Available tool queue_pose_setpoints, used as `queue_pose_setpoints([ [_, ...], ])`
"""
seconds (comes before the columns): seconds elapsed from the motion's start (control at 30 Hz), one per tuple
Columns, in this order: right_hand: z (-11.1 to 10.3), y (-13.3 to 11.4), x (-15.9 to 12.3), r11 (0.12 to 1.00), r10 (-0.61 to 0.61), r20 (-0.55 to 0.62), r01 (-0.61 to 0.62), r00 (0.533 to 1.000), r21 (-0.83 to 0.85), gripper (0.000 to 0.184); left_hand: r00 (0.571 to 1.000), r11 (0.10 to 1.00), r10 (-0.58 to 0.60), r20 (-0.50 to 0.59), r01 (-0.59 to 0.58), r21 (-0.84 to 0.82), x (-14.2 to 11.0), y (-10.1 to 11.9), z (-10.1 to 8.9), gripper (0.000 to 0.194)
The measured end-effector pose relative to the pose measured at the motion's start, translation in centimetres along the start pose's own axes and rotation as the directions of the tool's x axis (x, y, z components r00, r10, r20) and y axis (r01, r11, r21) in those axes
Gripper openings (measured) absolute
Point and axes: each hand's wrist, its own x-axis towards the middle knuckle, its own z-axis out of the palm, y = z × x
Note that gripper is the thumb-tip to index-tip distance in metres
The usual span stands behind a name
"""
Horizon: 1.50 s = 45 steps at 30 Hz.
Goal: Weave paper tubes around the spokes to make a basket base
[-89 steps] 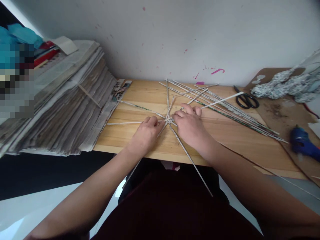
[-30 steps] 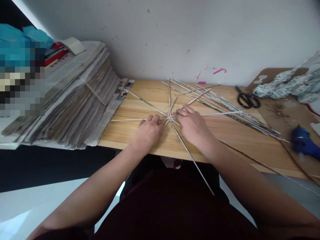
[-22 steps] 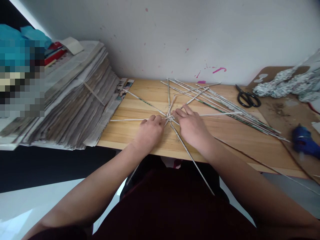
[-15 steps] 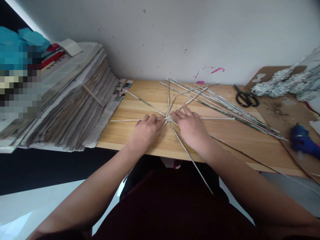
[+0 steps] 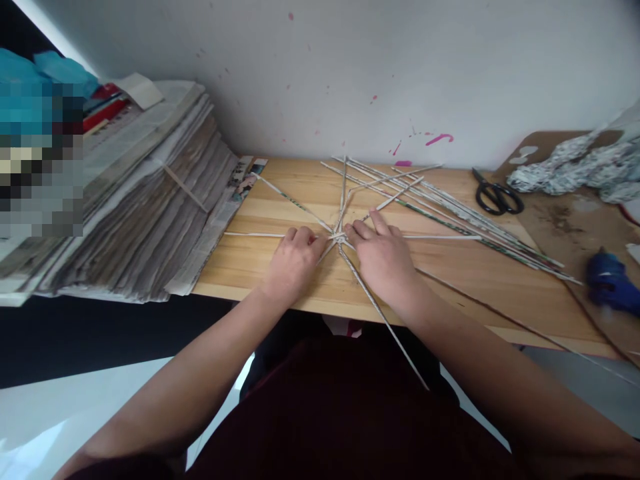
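Two hands at a star of paper sticks [image 5: 339, 236]
Left fingers [image 5: 320, 245] pinch it, right ones spread; scissors [image 5: 497, 199] near the worktop's [image 5: 280, 267] back edge.

The tabletop [image 5: 280, 273] is pale wood with visible grain and a low sheen. Along its left edge, the stacked sheets [image 5: 150, 193] look like matt newspaper, rough at the sides. The glue gun [image 5: 610, 283], by the right edge, appears smooth blue plastic.

Wooden table [image 5: 280, 273]: paper rods [image 5: 450, 217]; black scissors [image 5: 497, 198]; newspaper stack [image 5: 145, 207]; brown board [image 5: 560, 227].
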Motion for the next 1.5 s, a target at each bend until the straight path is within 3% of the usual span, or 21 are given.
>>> queue_pose_setpoints([
  [0.67, 0.1, -0.2, 0.2, 1.000, 0.000, -0.015, 0.000, 1.000, -0.012, 0.043, 1.000, 0.996, -0.001, 0.028, -0.001, 0.087, 0.2, 0.2, -0.4, 0.033],
  [1.0, 0.2, 0.0, 0.1, 1.000, -0.018, -0.010, 0.018, 1.000, -0.009, 0.045, 0.999, 0.996, 0.050, 0.003, -0.050, 0.077, 0.1, -0.8, 0.0, 0.032],
  [1.2, 0.3, 0.2, 0.3, 1.000, -0.023, -0.012, 0.023, 1.000, -0.017, 0.047, 0.998, 0.993, 0.034, 0.047, -0.039, 0.115, 0.2, -1.0, -0.1, 0.037],
  [1.5, 0.3, 0.3, 0.4, 0.999, -0.024, -0.012, 0.024, 1.000, -0.040, 0.048, 1.000, 0.997, 0.017, -0.016, -0.016, 0.075, 0.1, -1.6, 0.6, 0.037],
])
